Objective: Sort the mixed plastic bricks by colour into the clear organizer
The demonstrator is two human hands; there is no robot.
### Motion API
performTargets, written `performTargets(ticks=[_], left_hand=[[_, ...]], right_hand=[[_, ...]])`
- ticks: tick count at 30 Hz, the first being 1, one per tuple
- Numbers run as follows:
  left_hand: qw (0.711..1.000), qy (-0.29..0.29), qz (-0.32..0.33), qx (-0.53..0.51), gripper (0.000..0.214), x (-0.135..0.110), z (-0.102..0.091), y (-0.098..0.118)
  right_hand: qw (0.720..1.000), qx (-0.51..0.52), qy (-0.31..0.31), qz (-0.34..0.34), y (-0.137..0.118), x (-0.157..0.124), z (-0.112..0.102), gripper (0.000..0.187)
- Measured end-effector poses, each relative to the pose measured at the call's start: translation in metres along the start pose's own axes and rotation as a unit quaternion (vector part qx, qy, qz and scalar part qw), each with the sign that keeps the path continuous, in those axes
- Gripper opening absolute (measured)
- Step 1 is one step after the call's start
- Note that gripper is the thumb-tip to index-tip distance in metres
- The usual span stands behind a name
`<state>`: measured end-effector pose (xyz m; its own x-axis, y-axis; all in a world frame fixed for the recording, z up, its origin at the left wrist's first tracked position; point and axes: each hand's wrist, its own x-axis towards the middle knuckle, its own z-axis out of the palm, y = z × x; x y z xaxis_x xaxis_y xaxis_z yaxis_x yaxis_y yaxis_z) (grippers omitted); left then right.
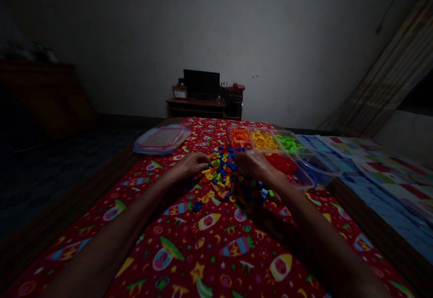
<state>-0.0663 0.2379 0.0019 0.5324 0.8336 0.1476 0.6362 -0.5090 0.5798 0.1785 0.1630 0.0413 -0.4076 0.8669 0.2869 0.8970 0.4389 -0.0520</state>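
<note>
A loose heap of small plastic building bricks [219,183] in yellow, blue, green and orange lies on the red patterned cloth. At the heap's left edge is my left hand [193,163], thumb and fingers drawn together at the bricks; what is between them is too small to make out. My right hand [254,163] curls over the heap's right side, its fingertips hidden behind the knuckles. Beside it stands a clear divided tray [306,181], with orange bricks [241,136], yellow bricks [264,140], green bricks [288,143], red bricks [281,164] and blue bricks [313,171] in separate compartments.
Clear lids [163,139] lie stacked at the cloth's far left. A blue patterned mat [382,199] spreads to the right of the wooden table edge. Beyond the far end, a monitor [202,83] stands on a low desk [194,103] by the wall.
</note>
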Motion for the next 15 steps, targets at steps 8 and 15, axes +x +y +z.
performTargets(ticks=[8, 15], left_hand=[[0.984, -0.118, 0.042, 0.125, 0.02, -0.003, 0.006, 0.019], [0.983, -0.107, 0.057, 0.135, 0.02, -0.002, -0.004, 0.018]], right_hand=[[0.986, 0.02, 0.048, -0.156, -0.02, -0.027, 0.042, 0.022], [0.99, 0.021, -0.008, -0.137, -0.013, -0.022, 0.031, 0.021]])
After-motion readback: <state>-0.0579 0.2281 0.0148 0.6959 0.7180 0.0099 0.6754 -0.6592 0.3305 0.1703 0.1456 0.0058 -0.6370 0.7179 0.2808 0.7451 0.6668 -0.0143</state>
